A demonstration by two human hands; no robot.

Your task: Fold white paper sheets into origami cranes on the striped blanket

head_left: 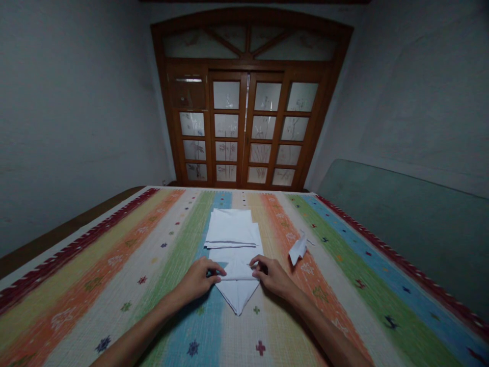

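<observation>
In front of me lies a folded white sheet of paper [237, 291], its lower part a triangle pointing toward me with a straight fold across its top. My left hand [204, 275] pinches the left end of that fold between thumb and fingers. At the right end, my right hand [268, 272] grips the fold with thumb and bent index finger. Just beyond the hands is a stack of white sheets [231, 227], squared but slightly offset. A small folded white paper figure [298, 248] with thin pointed ends rests to the right of my right hand.
A striped, patterned tablecloth [145, 306] covers the table. Past its far edge stand wooden doors with glass panes [246, 127]. A pale green panel [401, 214] runs along the right side, and a grey wall [76, 102] is at left.
</observation>
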